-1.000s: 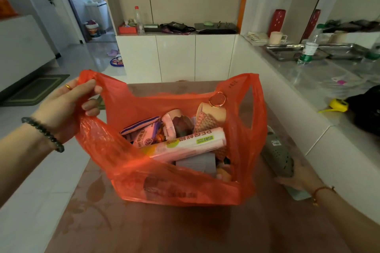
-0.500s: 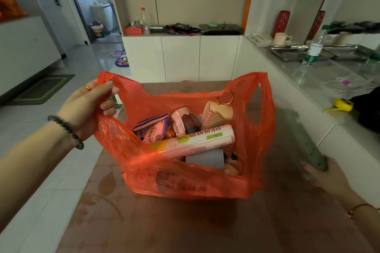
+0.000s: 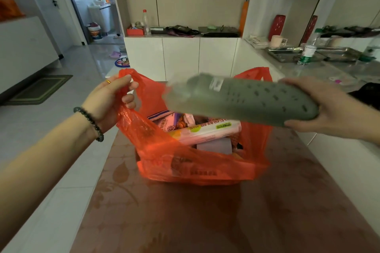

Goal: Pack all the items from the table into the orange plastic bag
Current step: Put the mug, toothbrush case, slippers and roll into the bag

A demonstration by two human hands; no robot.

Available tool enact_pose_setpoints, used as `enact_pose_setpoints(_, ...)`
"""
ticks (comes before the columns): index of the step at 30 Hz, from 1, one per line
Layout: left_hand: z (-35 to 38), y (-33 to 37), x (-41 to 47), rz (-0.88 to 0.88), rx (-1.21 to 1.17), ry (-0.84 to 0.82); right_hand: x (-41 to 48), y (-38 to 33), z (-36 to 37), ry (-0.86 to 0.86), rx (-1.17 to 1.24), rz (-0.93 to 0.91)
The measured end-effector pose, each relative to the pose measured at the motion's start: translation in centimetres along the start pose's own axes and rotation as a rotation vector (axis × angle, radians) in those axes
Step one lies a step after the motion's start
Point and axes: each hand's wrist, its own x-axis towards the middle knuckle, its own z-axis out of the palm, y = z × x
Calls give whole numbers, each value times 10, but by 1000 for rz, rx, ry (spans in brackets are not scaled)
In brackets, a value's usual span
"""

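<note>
The right hand (image 3: 327, 109) curls its fingers round one end of the long grey shoe (image 3: 242, 100), held sideways just above the open orange bag (image 3: 164, 156), whose far handle the left hand (image 3: 109, 100) pinches.

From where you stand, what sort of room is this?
Probably a home kitchen or dining area: white built-in cabinets line the far wall, and a glossy pale counter on the right carries a metal tray and a mug.

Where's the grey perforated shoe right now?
Head view, centre-right: the grey perforated shoe is held at its right end by the right hand, in the air over the open orange bag.
</note>
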Motion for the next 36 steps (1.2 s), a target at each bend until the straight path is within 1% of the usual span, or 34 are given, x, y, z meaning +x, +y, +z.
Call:
enact_pose_setpoints(2,-1,0,-5,6,-2,-32,0,-7,23,-99,12,28)
enact_pose_setpoints(6,-2,2,-9,-2,-15,-55,20,-25,76,-170,104,42)
enact_pose_setpoints(9,0,3,-9,-13,-20,-77,47,-30,111,-164,171,50)
enact_pose_setpoints(12,0,3,-10,-11,-2,-69,72,-28,136,-127,99,87)
enact_pose_setpoints(14,-2,3,-10,-9,3,-62,81,-26,139,-109,29,144)
enact_pose_setpoints(15,-3,3,-10,-8,4,-60,82,-26,136,-74,7,160)
enact_pose_setpoints(16,-4,3,-10,-8,3,-57,82,-25,130,15,-17,147)
enact_pose_setpoints(18,-8,1,-9,-4,-3,-51,80,-21,113,280,-153,118)
enact_pose_setpoints(19,-9,1,-8,-1,-1,-50,79,-17,103,400,-256,139)
enact_pose_setpoints(20,-10,0,-7,4,1,-51,78,-12,90,467,-336,203)
enact_pose_setpoints(21,-11,0,-6,8,3,-57,77,-5,77,470,-358,313)
enact_pose_setpoints(22,-11,0,-4,11,3,-63,77,3,65,416,-319,449)
enact_pose_setpoints(24,-10,0,-1,12,6,-64,75,19,45,172,-125,689)
enact_pose_setpoints(25,-10,1,1,10,4,-63,72,21,37,6,-8,765)
enact_pose_setpoints(26,-9,0,3,8,2,-60,71,23,31,-122,99,785)
enact_pose_setpoints(27,-8,0,5,4,-2,-56,70,27,26,-170,171,790)
enact_pose_setpoints(28,-7,0,7,5,0,-51,70,30,20,-152,232,797)
enact_pose_setpoints(32,-6,0,13,27,32,-70,77,37,-7,47,460,870)
enact_pose_setpoints(33,-7,2,14,31,30,-68,80,37,-12,67,519,889)
enact_pose_setpoints(36,-8,6,15,35,22,-44,89,32,-14,121,806,926)
